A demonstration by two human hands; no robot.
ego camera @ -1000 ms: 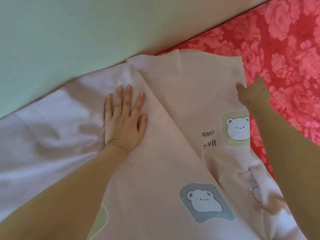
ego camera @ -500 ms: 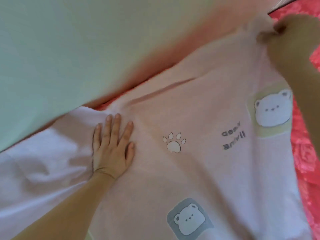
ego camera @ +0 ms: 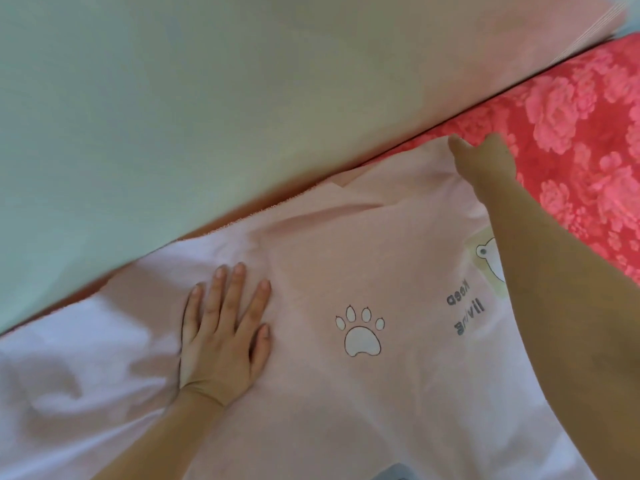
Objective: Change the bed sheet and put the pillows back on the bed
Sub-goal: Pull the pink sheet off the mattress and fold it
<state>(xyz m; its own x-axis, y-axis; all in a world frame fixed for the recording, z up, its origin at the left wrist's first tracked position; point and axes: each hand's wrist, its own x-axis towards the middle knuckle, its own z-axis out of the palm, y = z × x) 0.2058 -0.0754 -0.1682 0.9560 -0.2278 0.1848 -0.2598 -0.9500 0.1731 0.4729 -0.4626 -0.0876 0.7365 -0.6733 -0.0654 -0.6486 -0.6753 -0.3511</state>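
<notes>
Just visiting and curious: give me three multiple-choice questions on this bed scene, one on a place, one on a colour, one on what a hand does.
1. Where is the paw print? A on a pillow; B on the pink sheet, right of the left hand; C on the floor.
2. The flowered cover is: A blue; B green; C red.
3. The left hand: A lies flat; B makes a fist; C holds a cup.
Key: B, the print sits on pink cloth beside that hand; C, red blooms; A, fingers straight on the sheet.
</notes>
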